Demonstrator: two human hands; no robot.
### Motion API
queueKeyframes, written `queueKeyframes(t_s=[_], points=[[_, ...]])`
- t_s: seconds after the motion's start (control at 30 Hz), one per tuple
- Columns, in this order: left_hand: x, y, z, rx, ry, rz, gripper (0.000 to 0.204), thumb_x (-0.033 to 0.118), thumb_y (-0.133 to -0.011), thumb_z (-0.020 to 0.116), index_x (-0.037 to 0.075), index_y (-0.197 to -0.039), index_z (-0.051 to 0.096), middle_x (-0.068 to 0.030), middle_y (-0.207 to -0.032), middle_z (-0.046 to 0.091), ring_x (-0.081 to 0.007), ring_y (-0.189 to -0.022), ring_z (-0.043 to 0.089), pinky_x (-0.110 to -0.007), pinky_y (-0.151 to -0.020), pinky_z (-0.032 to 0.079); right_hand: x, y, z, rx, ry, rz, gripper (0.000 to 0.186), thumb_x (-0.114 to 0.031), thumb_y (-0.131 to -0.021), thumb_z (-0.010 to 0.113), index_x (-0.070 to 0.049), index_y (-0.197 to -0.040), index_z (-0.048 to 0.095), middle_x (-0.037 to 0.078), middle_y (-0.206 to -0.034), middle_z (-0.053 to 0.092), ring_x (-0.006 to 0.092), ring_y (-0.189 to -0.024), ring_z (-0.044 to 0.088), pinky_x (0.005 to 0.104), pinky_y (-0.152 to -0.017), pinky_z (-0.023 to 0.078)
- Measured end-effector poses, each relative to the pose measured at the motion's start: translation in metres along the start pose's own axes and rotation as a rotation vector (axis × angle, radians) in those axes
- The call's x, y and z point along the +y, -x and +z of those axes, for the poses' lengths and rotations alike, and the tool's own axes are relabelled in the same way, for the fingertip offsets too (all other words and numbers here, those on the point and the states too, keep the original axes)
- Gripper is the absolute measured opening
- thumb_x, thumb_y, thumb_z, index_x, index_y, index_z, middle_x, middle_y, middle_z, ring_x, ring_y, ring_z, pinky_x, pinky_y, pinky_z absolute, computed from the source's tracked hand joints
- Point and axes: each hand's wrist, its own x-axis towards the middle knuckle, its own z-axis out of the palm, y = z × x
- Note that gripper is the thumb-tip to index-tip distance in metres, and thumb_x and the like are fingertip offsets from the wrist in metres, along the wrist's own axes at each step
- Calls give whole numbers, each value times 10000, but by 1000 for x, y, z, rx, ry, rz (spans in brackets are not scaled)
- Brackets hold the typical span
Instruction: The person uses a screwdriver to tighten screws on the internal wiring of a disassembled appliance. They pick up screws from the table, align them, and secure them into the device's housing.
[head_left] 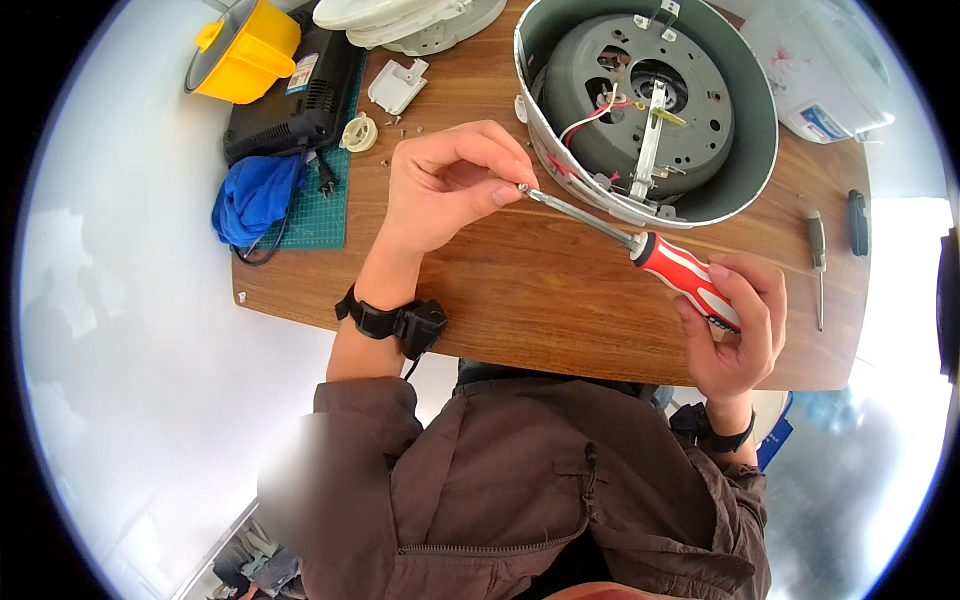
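My right hand [738, 325] is closed around the red and white handle of a screwdriver [690, 280], whose shaft points up and to the left. At its tip, the thumb and forefinger of my left hand [450, 185] pinch a tiny metal piece that looks like a screw [523, 188], mostly hidden by the fingertips. Just beyond the shaft stands an opened round appliance body [765, 150], a rice cooker base by its look. Inside it are a grey round metal plate [700, 95], a metal strip [650, 145] and red and white wires [590, 120].
Several small screws [393, 121] lie near a cream round part [358, 132] and a white plastic cover [398, 86]. A green mat [325, 220], blue cloth [250, 200], black device [300, 105] and yellow container [262, 50] are left. Another screwdriver [818, 255] lies right.
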Motion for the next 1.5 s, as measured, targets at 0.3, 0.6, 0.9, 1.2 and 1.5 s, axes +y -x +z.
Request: queueKeyframes(t_s=[0.3,0.6,0.9,1.2,1.5], points=[[-5,2,0,-16,8,-35,159,-84,-841,769,-30,-990,761,-141,-998,723,-192,-914,689,-286,-781,568,4,3,1,1,-27,14,495,-5,-722,877,-40,-1164,658,171,-1073,674,283,-894,677,358,-753,568],[-5,2,0,-24,13,-45,147,-60,-853,773,-29,-996,764,-131,-993,725,-189,-914,685,-293,-790,564,7,8,3,14,-6,7,505,-2,-690,895,-81,-1140,678,166,-1083,671,285,-897,680,349,-742,572],[-2,-1,4,-12,-156,-19,141,-76,-853,758,-35,-987,761,-128,-974,722,-184,-891,674,-287,-765,544,6,14,6,49,50,-24,528,6,-674,909,-106,-1140,688,162,-1087,668,279,-896,682,345,-727,578],[3,-1,5,-30,-229,5,139,-106,-834,744,-52,-962,738,-143,-946,717,-202,-859,673,-289,-743,534,2,16,5,56,88,-73,475,30,-667,886,-117,-1091,729,168,-1076,668,260,-853,680,331,-689,578],[17,-14,14,-68,-254,191,143,-50,-824,776,-55,-958,727,-155,-922,710,-193,-790,652,-270,-687,509,7,10,-11,49,-361,12,672,-159,-674,976,-84,-1217,586,199,-1057,663,288,-871,687,351,-709,576]])
